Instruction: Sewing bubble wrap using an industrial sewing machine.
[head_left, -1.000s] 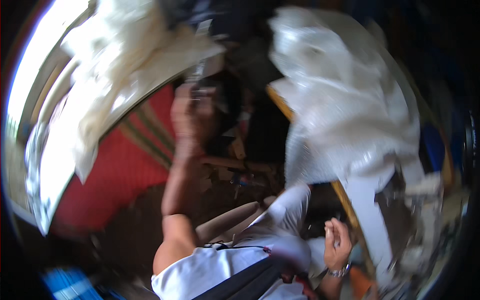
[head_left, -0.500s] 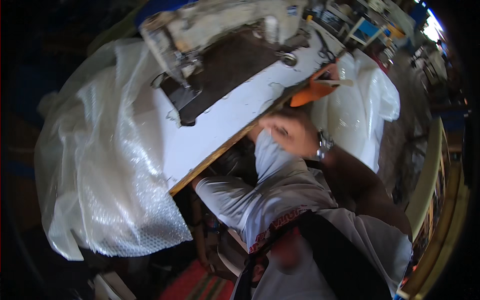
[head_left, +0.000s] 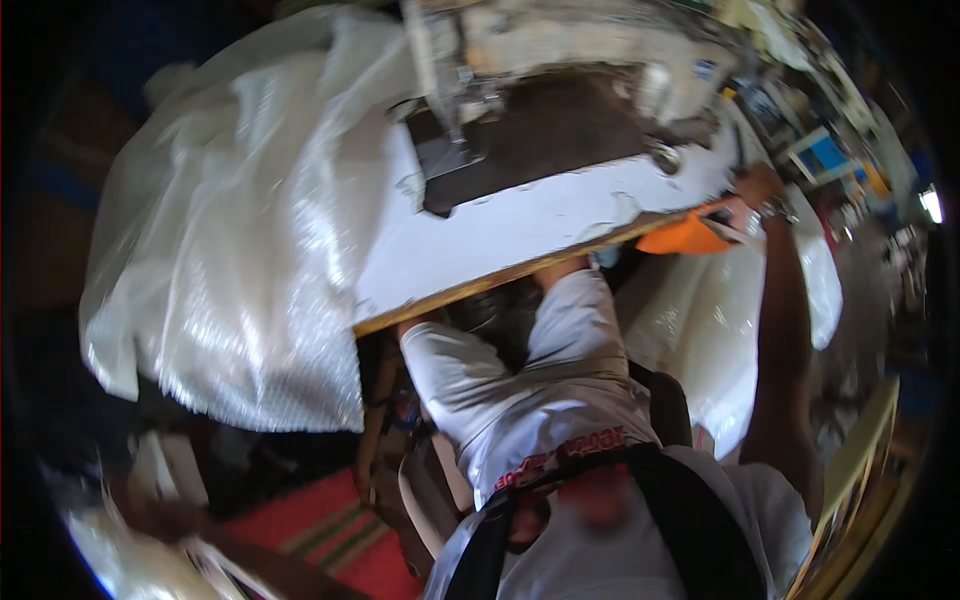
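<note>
My right hand [head_left: 760, 187] is at the right end of the white sewing table [head_left: 500, 230], beside a dark tool that looks like scissors [head_left: 738, 145]. Its fingers are bent and partly hidden, so I cannot see whether they grip anything. Just below that hand, an orange holder [head_left: 685, 236] hangs at the table edge. My left hand [head_left: 155, 515] reaches low on the left, dark and smeared by motion, next to shiny pale sheeting [head_left: 120, 560]. A worn sewing machine [head_left: 580, 40] stands on the table over a dark bed plate [head_left: 540, 130].
Bubble wrap [head_left: 250, 230] drapes over the table's left end. More clear plastic wrap [head_left: 690, 330] hangs on the right, below the orange holder. A red striped mat [head_left: 370, 555] lies on the floor. Cluttered goods and a blue-and-white frame [head_left: 825, 155] stand at the far right.
My right hand has moved from above my lap to the table's right end. My left arm has come into view at lower left. The view has shifted, turning the table more level.
</note>
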